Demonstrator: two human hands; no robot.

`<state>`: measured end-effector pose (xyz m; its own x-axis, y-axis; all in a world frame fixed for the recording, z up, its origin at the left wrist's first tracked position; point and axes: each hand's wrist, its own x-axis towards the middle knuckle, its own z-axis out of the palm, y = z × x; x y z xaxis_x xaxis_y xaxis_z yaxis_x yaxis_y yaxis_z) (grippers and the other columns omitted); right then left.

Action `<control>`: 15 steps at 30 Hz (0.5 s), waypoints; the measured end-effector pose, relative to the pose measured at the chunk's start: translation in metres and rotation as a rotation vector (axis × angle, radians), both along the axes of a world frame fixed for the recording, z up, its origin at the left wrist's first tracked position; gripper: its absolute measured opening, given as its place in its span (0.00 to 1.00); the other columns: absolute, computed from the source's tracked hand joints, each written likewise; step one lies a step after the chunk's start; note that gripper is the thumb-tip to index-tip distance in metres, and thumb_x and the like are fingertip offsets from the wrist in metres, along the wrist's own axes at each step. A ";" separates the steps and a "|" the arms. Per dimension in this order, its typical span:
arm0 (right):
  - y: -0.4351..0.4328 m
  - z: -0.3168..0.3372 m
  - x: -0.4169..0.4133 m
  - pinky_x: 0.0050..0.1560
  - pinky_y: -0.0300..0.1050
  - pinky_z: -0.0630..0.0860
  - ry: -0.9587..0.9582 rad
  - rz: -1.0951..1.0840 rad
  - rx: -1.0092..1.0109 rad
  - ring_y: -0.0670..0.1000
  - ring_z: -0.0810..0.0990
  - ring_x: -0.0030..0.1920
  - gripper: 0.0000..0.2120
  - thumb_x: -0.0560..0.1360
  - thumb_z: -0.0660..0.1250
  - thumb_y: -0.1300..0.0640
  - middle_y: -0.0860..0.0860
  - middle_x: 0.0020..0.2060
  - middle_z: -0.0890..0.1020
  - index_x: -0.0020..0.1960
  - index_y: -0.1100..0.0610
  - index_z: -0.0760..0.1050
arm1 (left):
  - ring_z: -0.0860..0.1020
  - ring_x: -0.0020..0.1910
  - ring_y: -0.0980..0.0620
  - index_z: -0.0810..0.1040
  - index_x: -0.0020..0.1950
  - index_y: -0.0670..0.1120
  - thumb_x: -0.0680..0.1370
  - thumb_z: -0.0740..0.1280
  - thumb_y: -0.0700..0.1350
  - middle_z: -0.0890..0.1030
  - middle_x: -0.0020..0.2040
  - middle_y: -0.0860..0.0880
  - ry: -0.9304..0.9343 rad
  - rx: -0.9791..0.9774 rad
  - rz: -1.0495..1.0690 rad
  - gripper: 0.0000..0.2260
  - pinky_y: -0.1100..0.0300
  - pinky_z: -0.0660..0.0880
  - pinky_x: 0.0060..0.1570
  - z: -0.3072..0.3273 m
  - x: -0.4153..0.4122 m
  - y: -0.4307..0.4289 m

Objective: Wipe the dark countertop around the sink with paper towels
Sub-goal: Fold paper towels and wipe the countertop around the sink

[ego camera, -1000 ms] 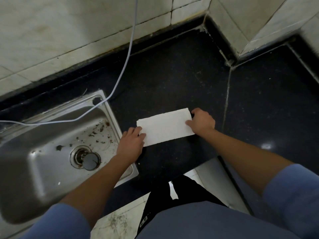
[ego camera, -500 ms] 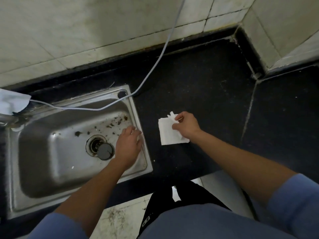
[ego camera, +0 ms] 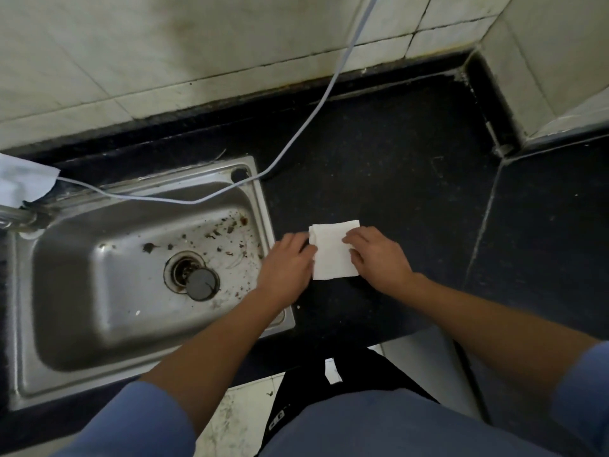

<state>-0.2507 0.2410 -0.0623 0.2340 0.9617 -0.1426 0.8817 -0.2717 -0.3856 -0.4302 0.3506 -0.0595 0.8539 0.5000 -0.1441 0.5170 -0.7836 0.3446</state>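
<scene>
Step, as judged: preparing the pad; wiping not yet begun.

Left hand (ego camera: 288,262): bent fingers (ego camera: 298,240) meet the left edge of the folded white paper towel (ego camera: 331,255); pinch or mere touch cannot be told.

Right hand (ego camera: 379,258): fingers bent, tips pressing the towel's right edge.

Towel: flat on the dark speckled stone desk (ego camera: 379,166), just beside the stainless steel sink (ego camera: 263,206).

Next move, as judged: one firm grip, then a sweep.

The person wears a blue top (ego camera: 395,430) with blue sleeves. The left sleeve (ego camera: 138,420) shows on the near side of the sink (ego camera: 265,209), and the right sleeve (ego camera: 583,390) well to the sink's right. Each leaves the forearm bare. Black trousers (ego camera: 296,390), near-right of the sink, carry a small white marking (ego camera: 276,420).
</scene>
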 end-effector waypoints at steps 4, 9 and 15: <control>-0.002 -0.008 0.008 0.69 0.55 0.65 -0.128 0.208 -0.306 0.53 0.52 0.77 0.30 0.79 0.61 0.48 0.54 0.78 0.52 0.77 0.57 0.56 | 0.55 0.76 0.45 0.63 0.74 0.46 0.81 0.59 0.48 0.56 0.77 0.44 0.215 0.024 -0.147 0.21 0.50 0.58 0.70 -0.012 0.020 -0.011; -0.004 -0.013 0.016 0.72 0.54 0.57 -0.182 0.239 -0.418 0.50 0.42 0.78 0.34 0.80 0.54 0.42 0.52 0.78 0.42 0.78 0.57 0.47 | 0.53 0.77 0.46 0.59 0.76 0.47 0.81 0.58 0.49 0.55 0.78 0.46 0.278 0.021 -0.117 0.24 0.50 0.58 0.70 -0.026 0.002 0.002; 0.029 -0.001 0.020 0.70 0.56 0.60 -0.165 0.229 -0.354 0.55 0.54 0.75 0.29 0.79 0.57 0.43 0.55 0.76 0.57 0.75 0.56 0.58 | 0.62 0.73 0.42 0.69 0.71 0.45 0.78 0.65 0.47 0.64 0.74 0.43 0.248 0.042 -0.022 0.22 0.47 0.63 0.68 -0.010 -0.006 -0.004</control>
